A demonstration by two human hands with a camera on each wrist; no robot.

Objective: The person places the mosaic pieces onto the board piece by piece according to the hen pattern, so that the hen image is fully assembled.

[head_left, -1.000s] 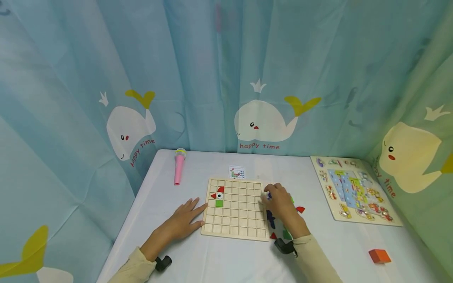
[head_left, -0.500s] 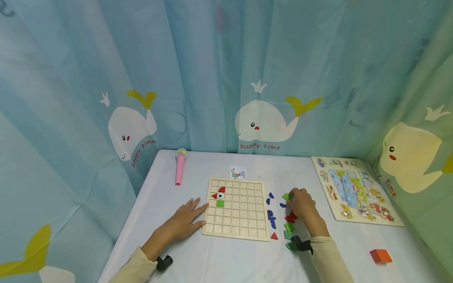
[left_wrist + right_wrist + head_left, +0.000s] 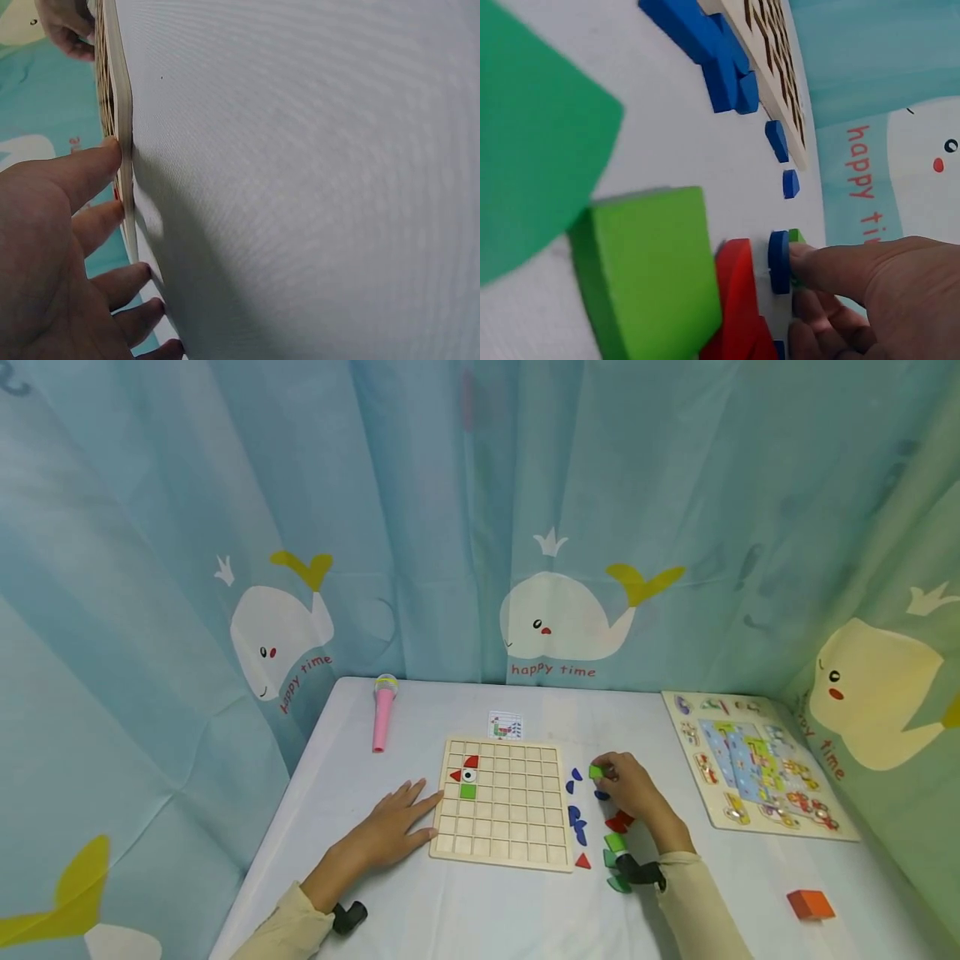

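Two hands: left hand [image 3: 390,828] flat, fingers spread, against board [image 3: 504,804]; right hand [image 3: 630,787] pinches green block [image 3: 596,771].

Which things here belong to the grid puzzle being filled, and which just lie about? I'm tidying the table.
In use: wooden grid board, green piece pinched by the right hand, loose coloured pieces, pattern card.
Lying about: pink microphone, picture puzzle board, orange block.

Cream long sleeves [image 3: 288,927] cover both arms, with 2 black wrist-mounted cameras [image 3: 637,870].
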